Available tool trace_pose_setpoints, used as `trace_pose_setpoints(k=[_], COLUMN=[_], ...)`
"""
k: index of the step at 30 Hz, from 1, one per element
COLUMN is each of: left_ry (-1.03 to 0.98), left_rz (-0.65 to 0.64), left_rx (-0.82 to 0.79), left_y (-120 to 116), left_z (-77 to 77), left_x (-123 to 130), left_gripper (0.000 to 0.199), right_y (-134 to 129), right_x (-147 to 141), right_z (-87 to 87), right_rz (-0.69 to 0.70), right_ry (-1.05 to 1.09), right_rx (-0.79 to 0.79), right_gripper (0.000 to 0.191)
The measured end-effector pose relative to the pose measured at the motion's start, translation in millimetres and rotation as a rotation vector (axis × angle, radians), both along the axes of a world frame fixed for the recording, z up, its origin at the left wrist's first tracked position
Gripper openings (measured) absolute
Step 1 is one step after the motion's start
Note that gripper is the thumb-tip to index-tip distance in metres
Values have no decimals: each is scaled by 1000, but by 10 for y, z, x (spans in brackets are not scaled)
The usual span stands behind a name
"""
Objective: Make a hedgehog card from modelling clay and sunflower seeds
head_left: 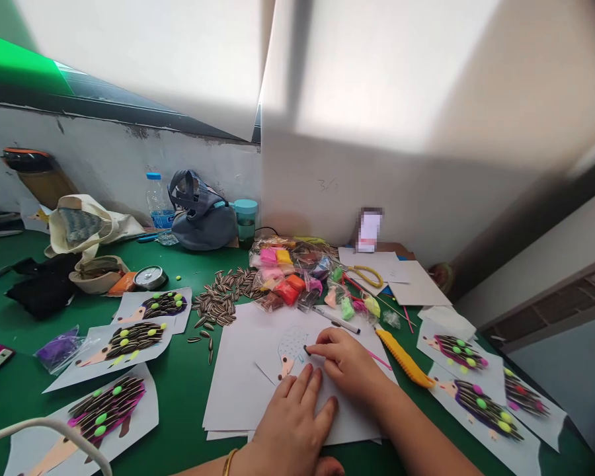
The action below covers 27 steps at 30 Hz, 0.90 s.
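My left hand point(297, 411) lies flat with fingers spread on a small white sheet, holding it against the paper stack point(228, 396). On that sheet is a blue-outlined hedgehog drawing point(291, 344) with a peach clay face point(286, 365) and dark dots for nose and eye. My right hand point(346, 357) has its thumb and forefinger together at the drawing's right edge, on a small dark piece of clay point(306, 349). A marker pen point(338, 320) lies just beyond the right hand. Beside it is a yellow-orange tool with a ridged handle point(404, 358).
Sunflower seeds point(223, 296) lie in a pile behind the paper, near bagged coloured clay point(290, 281). Seed-covered hedgehog pictures point(133, 344) lie left, more hedgehog pictures point(480, 400) right. Yellow-handled scissors point(369, 274), a phone point(369, 230) and a blue-lidded cup point(246, 225) stand behind.
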<state>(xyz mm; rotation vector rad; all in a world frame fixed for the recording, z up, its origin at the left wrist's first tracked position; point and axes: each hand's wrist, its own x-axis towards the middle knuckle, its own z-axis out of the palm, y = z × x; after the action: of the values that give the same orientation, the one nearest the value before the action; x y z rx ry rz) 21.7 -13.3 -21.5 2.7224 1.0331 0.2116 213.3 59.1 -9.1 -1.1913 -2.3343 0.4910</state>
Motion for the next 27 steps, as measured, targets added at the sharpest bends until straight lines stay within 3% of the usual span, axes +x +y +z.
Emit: trace_pose_setpoints(k=[9,13,18,21,24,27], left_ry=[25,21,8,4,3,-9], left_rz=[-11,-15,-4,-3,-14,-30], left_rx=[-6,11,18,32,69,119], left_y=[5,5,-1,-2,0,0], left_z=[74,62,19,14,28,38], left_x=[0,1,7,0,-12,-20], left_gripper=[81,80,81,81,80,77], right_y=[-28,-14,-6,-9,20,103], right_x=[-73,-37,-21,-29,10,139], right_z=[1,-1,-19,-17,2,32], right_rz=[-42,-29,3,-3,-81,-230], right_ry=[-77,-20,-30,11,106,175], right_rx=[11,-13,6,3,31,74], right_gripper=[52,55,40,46,54,48])
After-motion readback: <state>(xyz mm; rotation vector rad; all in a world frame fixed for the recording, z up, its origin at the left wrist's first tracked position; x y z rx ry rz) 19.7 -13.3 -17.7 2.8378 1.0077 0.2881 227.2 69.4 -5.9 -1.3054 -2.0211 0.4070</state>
